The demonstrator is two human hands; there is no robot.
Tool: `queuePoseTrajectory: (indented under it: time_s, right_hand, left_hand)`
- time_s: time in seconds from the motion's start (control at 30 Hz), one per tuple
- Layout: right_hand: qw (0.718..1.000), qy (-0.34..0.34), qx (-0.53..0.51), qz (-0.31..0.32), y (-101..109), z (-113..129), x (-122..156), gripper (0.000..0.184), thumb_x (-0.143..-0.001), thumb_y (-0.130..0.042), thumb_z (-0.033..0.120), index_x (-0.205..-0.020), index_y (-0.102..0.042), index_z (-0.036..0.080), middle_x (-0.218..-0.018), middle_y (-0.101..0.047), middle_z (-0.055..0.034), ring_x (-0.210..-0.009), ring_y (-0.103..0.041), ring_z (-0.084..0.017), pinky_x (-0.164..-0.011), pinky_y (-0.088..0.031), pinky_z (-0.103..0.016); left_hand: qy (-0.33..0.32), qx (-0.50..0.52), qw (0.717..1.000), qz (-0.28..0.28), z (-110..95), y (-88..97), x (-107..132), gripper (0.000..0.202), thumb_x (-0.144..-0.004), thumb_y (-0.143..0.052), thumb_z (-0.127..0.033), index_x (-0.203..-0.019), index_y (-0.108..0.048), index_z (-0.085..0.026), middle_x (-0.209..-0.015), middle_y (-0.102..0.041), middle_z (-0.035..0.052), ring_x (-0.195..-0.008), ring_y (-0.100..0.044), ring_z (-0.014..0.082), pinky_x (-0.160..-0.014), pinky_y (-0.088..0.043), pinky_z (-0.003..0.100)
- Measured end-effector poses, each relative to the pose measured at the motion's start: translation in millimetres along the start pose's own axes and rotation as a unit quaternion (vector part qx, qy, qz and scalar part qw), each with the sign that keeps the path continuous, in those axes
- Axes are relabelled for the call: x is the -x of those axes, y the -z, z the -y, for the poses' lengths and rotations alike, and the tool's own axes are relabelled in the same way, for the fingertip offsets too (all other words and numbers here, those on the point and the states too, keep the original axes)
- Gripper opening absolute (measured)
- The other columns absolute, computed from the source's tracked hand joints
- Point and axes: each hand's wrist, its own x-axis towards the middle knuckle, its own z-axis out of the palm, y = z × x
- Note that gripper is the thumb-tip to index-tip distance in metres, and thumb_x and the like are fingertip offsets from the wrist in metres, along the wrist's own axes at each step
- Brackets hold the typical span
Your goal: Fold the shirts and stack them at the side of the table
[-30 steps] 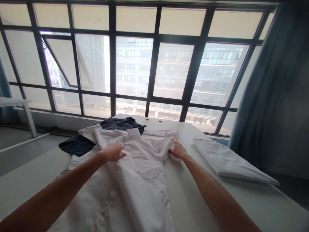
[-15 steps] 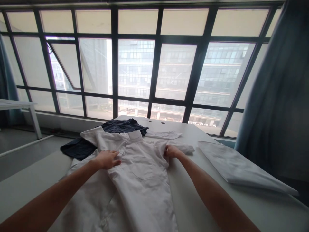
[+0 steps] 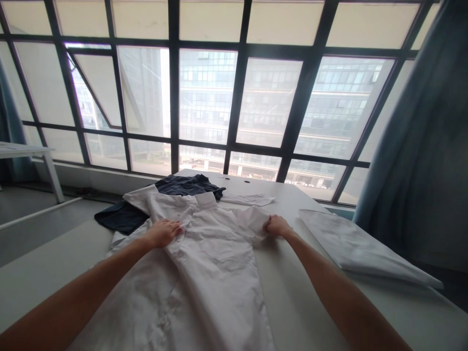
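A white shirt (image 3: 219,263) lies spread over the table, collar at the far end, wrinkled down its front. My left hand (image 3: 164,233) rests on the shirt's left front near the button placket, fingers extended. My right hand (image 3: 278,226) pinches the end of the short right sleeve (image 3: 256,222) and holds it out to the side. Fingertips of the right hand are partly hidden by the cloth. Just beyond the shirt, and partly under it, lies a dark navy garment (image 3: 186,185).
On the right of the white table (image 3: 288,273) lies a folded white cloth (image 3: 365,246). Another flat white piece (image 3: 250,199) lies behind the shirt. Large windows (image 3: 204,97) stand at the back, with a curtain (image 3: 409,146) at right. A second table (image 3: 47,151) is at left.
My right hand has moved to the right, drawing the sleeve out flatter from the shirt body. My left hand stays on the shirt front. The view has tipped slightly downward.
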Motion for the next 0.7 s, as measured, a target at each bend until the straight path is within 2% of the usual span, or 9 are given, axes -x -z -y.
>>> queuePoseTrajectory:
  time_s: [0.1,0.2,0.33,0.4,0.5,0.57,0.6,0.63,0.7]
  right_hand:
    - [0.998,0.004,0.028,-0.054,34,7,8,0.028,-0.075,-0.059,0.014,-0.100,-0.072,0.015,-0.095,-0.074,-0.0132,-0.093,-0.067,-0.029,-0.080,-0.048,-0.033]
    - [0.983,0.034,0.066,-0.167,85,-1,10,0.035,-0.079,-0.054,0.016,-0.112,-0.067,0.017,-0.109,-0.071,-0.0119,-0.099,-0.065,-0.028,-0.087,-0.047,-0.033]
    - [0.964,0.008,0.092,-0.250,148,-41,1,0.035,-0.087,-0.049,0.020,-0.118,-0.063,0.013,-0.117,-0.065,-0.0162,-0.103,-0.063,-0.030,-0.089,-0.047,-0.038]
    - [0.962,-0.063,0.091,-0.249,165,-68,-4,0.044,-0.090,-0.046,0.021,-0.132,-0.054,0.011,-0.130,-0.057,-0.0219,-0.114,-0.059,-0.034,-0.093,-0.045,-0.042]
    - [0.952,-0.249,0.088,-0.152,163,-98,-2,0.070,-0.087,-0.054,0.022,-0.151,-0.030,0.004,-0.151,-0.028,-0.0361,-0.127,-0.048,-0.047,-0.094,-0.043,-0.057]
    - [0.945,-0.306,0.085,-0.080,147,-103,8,0.080,-0.081,-0.062,0.021,-0.151,-0.028,0.000,-0.153,-0.017,-0.0411,-0.127,-0.045,-0.054,-0.092,-0.041,-0.068]
    - [0.952,-0.291,0.080,-0.056,135,-100,16,0.077,-0.079,-0.063,0.021,-0.148,-0.035,0.001,-0.153,-0.020,-0.0399,-0.127,-0.046,-0.053,-0.093,-0.040,-0.069]
    - [0.963,-0.258,0.071,-0.036,122,-94,26,0.070,-0.079,-0.064,0.022,-0.144,-0.044,0.004,-0.152,-0.028,-0.0348,-0.127,-0.049,-0.049,-0.097,-0.040,-0.066]
    - [0.986,-0.158,0.046,0.010,96,-74,50,0.054,-0.080,-0.067,0.028,-0.132,-0.061,0.016,-0.145,-0.052,-0.0167,-0.129,-0.052,-0.033,-0.106,-0.042,-0.046]
  left_hand:
    - [0.012,0.008,1.000,0.005,10,4.2,0,0.052,-0.098,-0.031,-0.042,-0.137,-0.057,-0.021,-0.145,-0.053,0.0097,-0.134,-0.048,0.0293,-0.112,-0.031,0.046]
    - [0.037,0.000,0.999,0.006,11,17.0,-4,0.054,-0.098,-0.030,-0.046,-0.142,-0.052,-0.022,-0.150,-0.047,0.0102,-0.138,-0.043,0.0301,-0.113,-0.029,0.050]
    - [0.023,0.003,1.000,0.001,-10,32.8,-18,0.060,-0.098,-0.033,-0.049,-0.151,-0.038,-0.021,-0.158,-0.032,0.0118,-0.144,-0.031,0.0314,-0.115,-0.025,0.054]
    - [0.004,0.002,1.000,0.006,-27,34.6,-28,0.066,-0.097,-0.037,-0.051,-0.154,-0.030,-0.019,-0.161,-0.023,0.0132,-0.148,-0.023,0.0322,-0.116,-0.021,0.057]
    - [-0.015,0.000,0.998,0.066,-49,28.5,-43,0.074,-0.094,-0.043,-0.053,-0.156,-0.023,-0.019,-0.163,-0.015,0.0143,-0.149,-0.015,0.0334,-0.116,-0.016,0.060]
    - [-0.026,0.002,0.993,0.115,-56,21.2,-52,0.075,-0.093,-0.046,-0.052,-0.157,-0.022,-0.019,-0.163,-0.011,0.0149,-0.150,-0.012,0.0336,-0.115,-0.013,0.062]
    - [-0.033,0.005,0.991,0.132,-57,17.6,-57,0.074,-0.093,-0.046,-0.050,-0.157,-0.023,-0.019,-0.163,-0.011,0.0150,-0.150,-0.011,0.0334,-0.116,-0.012,0.062]
    - [-0.039,0.007,0.989,0.143,-56,14.4,-61,0.073,-0.093,-0.046,-0.048,-0.156,-0.024,-0.020,-0.163,-0.010,0.0147,-0.150,-0.011,0.0331,-0.115,-0.011,0.062]
    - [-0.043,0.010,0.988,0.150,-49,9.7,-68,0.069,-0.094,-0.047,-0.045,-0.156,-0.026,-0.023,-0.163,-0.011,0.0138,-0.150,-0.009,0.0336,-0.115,-0.009,0.065]
